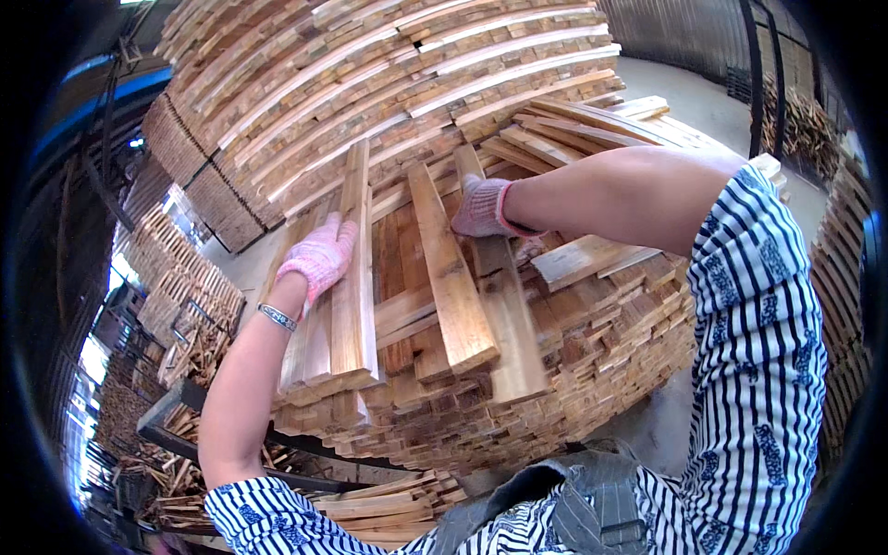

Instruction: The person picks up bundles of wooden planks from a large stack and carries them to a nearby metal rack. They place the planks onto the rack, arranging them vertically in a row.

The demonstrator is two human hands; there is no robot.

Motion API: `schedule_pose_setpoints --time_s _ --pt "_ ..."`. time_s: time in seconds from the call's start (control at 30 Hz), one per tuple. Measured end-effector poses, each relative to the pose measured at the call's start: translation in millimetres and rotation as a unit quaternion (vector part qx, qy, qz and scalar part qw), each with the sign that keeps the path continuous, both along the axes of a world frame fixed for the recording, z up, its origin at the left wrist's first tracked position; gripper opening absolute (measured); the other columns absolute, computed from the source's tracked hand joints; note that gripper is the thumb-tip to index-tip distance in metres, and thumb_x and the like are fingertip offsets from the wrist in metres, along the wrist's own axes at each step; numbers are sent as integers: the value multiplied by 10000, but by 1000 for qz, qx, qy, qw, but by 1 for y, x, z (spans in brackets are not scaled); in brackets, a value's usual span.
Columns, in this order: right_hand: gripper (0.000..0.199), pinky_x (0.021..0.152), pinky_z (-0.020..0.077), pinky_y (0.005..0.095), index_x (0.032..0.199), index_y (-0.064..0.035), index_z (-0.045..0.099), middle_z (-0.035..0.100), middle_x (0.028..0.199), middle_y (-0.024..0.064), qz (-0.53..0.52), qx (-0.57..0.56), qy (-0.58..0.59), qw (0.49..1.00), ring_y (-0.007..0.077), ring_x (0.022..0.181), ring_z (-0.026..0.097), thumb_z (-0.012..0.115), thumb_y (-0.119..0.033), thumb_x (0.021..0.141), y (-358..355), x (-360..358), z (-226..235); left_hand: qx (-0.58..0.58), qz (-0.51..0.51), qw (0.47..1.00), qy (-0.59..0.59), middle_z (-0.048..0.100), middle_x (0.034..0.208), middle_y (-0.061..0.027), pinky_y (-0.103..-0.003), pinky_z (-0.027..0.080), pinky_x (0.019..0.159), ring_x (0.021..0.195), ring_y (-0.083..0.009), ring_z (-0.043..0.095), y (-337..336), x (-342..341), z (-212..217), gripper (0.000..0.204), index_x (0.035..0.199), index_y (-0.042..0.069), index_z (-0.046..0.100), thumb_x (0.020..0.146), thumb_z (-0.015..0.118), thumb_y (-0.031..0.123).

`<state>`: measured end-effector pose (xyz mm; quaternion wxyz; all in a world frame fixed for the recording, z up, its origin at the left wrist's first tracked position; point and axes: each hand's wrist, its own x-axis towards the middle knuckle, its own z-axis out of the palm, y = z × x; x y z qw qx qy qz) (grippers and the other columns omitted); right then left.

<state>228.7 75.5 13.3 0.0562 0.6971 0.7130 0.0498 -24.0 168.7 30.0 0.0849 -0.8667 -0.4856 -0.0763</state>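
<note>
My left hand (319,252), in a pink-and-white knit glove, lies on several pale planks at the left of a wood pile, its fingers stretched along them. One of these, a long plank (351,305), runs beside its fingertips. My right hand (482,207), gloved alike, is closed around a wooden plank (504,305) whose near end is smeared by motion. The fingers' undersides are hidden. Between my hands another plank (451,277) lies slanted, apart from both. Beneath them is the broad stacked wood pile (555,370), its near face made of many board ends.
A tall stack of boards (398,74) rises just behind the pile. Loose planks (583,129) lie crosswise at the far right, near my right forearm. A dark metal bar (166,412) and scrap wood (388,509) are low at the near left. More stacks stand at both sides.
</note>
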Motion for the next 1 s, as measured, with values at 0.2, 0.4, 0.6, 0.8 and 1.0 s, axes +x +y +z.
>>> schedule_pose_setpoints --time_s 0.2,0.4,0.6,0.8,1.0 --pt "557 856 547 426 1353 -20 477 637 1186 234 177 61 -71 980 354 1003 669 598 -313 895 25 -20 61 -40 15 997 -64 406 1485 -245 -371 333 1128 1366 -364 413 -35 8 8 846 1510 14 271 909 507 560" --pt "392 920 520 441 1282 -104 582 606 1217 238 229 -50 -177 956 357 1097 627 581 -232 912 58 -43 7 -76 17 988 -132 452 1440 -262 -359 337 1132 1348 -356 442 -43 15 -4 791 1509 5 259 861 584 322" --pt "384 899 509 436 1207 -72 615 640 1155 196 288 -23 -244 926 333 1085 630 645 -229 857 53 -51 4 -136 14 982 126 391 1480 -265 -398 315 1138 1408 -348 350 -40 5 15 689 1485 -7 305 954 405 420" --pt "318 756 572 382 1013 -93 748 735 1004 81 291 76 -252 920 257 945 705 786 -137 700 72 -78 -15 -38 -67 996 -50 516 1387 -229 -435 372 1088 1295 -383 481 -10 -46 -24 598 1483 72 348 996 369 417" --pt "474 872 547 406 1306 -110 589 648 1199 191 161 106 85 978 333 1073 656 643 -251 857 114 -119 -31 3 -21 999 -48 587 1277 -246 -470 440 1001 1174 -411 564 -17 -27 -19 518 1483 173 367 974 431 243"
